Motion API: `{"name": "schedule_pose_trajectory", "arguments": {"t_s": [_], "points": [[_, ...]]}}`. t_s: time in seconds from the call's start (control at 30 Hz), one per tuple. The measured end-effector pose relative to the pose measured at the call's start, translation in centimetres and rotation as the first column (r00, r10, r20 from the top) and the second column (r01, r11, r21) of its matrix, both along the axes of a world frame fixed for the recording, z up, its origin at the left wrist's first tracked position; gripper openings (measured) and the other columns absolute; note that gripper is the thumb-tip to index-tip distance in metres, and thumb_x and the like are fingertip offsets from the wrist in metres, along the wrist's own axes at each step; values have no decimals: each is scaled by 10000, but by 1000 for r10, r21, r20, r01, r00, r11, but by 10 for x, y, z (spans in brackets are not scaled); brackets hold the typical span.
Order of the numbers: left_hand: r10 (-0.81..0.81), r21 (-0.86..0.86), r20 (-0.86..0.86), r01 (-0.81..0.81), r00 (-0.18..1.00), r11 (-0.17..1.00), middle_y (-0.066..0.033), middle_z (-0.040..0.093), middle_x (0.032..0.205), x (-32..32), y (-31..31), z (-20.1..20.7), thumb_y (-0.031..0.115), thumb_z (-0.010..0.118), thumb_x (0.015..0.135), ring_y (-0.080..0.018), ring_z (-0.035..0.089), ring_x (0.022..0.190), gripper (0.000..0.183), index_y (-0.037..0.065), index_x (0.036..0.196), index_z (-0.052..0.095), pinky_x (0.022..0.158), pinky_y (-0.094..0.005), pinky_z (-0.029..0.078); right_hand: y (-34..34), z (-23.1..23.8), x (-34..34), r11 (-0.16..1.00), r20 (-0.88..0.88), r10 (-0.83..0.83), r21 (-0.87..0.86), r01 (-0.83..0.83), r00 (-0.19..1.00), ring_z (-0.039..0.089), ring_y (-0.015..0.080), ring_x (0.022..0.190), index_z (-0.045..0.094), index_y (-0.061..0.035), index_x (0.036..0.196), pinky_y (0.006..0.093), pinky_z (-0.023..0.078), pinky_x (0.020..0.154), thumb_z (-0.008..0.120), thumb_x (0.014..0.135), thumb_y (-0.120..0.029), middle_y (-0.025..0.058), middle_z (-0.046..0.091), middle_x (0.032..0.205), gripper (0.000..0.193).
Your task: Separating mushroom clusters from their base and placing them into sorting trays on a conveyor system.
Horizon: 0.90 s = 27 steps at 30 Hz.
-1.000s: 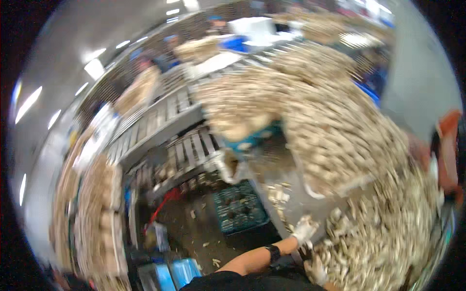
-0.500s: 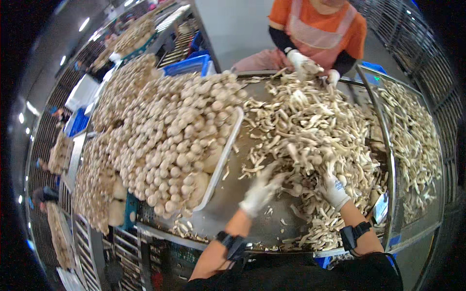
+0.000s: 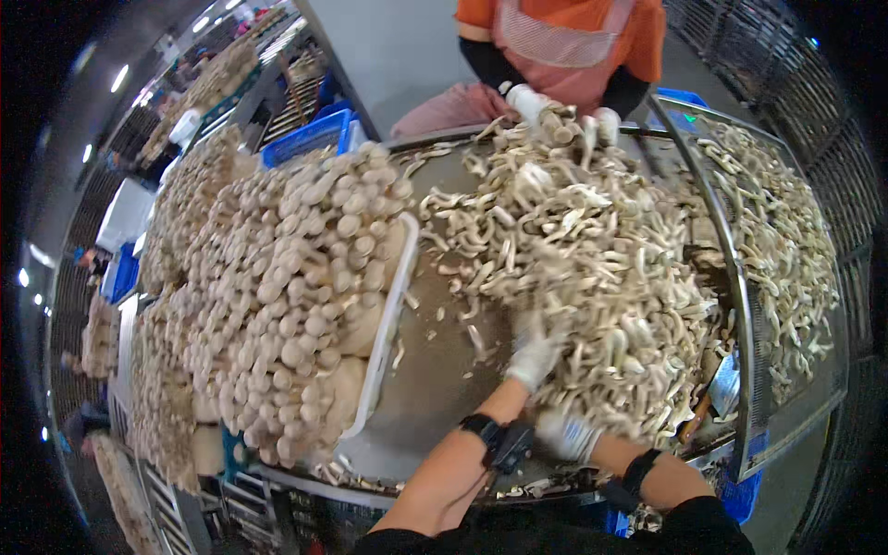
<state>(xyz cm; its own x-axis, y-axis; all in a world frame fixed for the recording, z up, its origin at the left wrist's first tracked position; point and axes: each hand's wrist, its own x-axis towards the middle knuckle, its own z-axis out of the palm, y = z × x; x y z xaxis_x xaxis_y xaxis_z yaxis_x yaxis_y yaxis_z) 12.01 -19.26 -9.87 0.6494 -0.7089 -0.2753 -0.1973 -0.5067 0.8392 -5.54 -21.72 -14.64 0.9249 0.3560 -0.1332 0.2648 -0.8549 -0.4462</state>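
Observation:
A heap of loose pale mushrooms [image 3: 601,268] with long stems lies on the metal table. My left hand [image 3: 535,359], in a white glove, touches the heap's near left edge; its fingers blur into the mushrooms. Lower down and closer to me, my gloved right hand [image 3: 566,437] reaches leftward across the front of the heap. Motion smears its fingers too, so I cannot make out whether either hand holds a mushroom. To the left, dense clusters of round-capped mushrooms [image 3: 305,296] stand massed beside a white tray rim [image 3: 387,324].
Across the table a person in an orange shirt [image 3: 555,42] handles mushrooms with white gloves. A wooden-handled blade [image 3: 725,387] lies at the heap's right. Beyond a metal frame [image 3: 731,250] sit more loose mushrooms [image 3: 777,259]. A blue crate [image 3: 310,139] stands at the far left.
My right hand has come left and toward me, from the heap's right part to its front edge. My left hand has shifted slightly right. The view has turned a little.

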Motion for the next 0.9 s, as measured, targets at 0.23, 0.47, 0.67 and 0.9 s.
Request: {"name": "schedule_pose_trajectory", "arguments": {"t_s": [0.23, 0.47, 0.67, 0.9], "points": [[-341, -100, 247, 374, 907, 922, -195, 297, 1463, -11, 103, 103, 458, 478, 912, -346, 300, 1346, 635, 112, 1423, 331, 1110, -420, 245, -158, -11, 48, 711, 291, -334, -547, 442, 897, 562, 340, 863, 542, 31, 1032, 379, 464, 730, 558, 838, -103, 188, 576, 921, 237], [558, -61, -359, -615, 748, 786, -130, 567, 1189, -7, 392, 61, 394, 431, 963, -240, 553, 1030, 500, -27, 1218, 519, 923, -351, 445, -110, 82, 66, 589, -143, -696, 445, 674, 703, 540, 213, 985, 461, -11, 1291, 316, 449, 879, 522, 856, -18, 124, 565, 1152, 439], [484, -139, -770, -850, 416, 508, -148, 506, 1267, 103, 457, 1, 329, 437, 931, -282, 496, 1138, 439, 58, 1276, 462, 1013, -429, 390, -63, 93, -72, 459, -304, -736, 433, 776, 604, 527, 130, 984, 431, -23, 1332, 273, 442, 833, 504, 930, -95, 71, 551, 1206, 416], [478, -85, -802, -859, 360, 504, -149, 477, 1311, 112, 425, -3, 351, 419, 933, -294, 468, 1177, 478, 55, 1307, 440, 1050, -439, 347, -43, 79, -244, 110, 389, -920, 135, 985, 50, 600, 345, 943, 556, 38, 1086, 374, 460, 852, 513, 883, -111, 216, 632, 980, 255]]}}
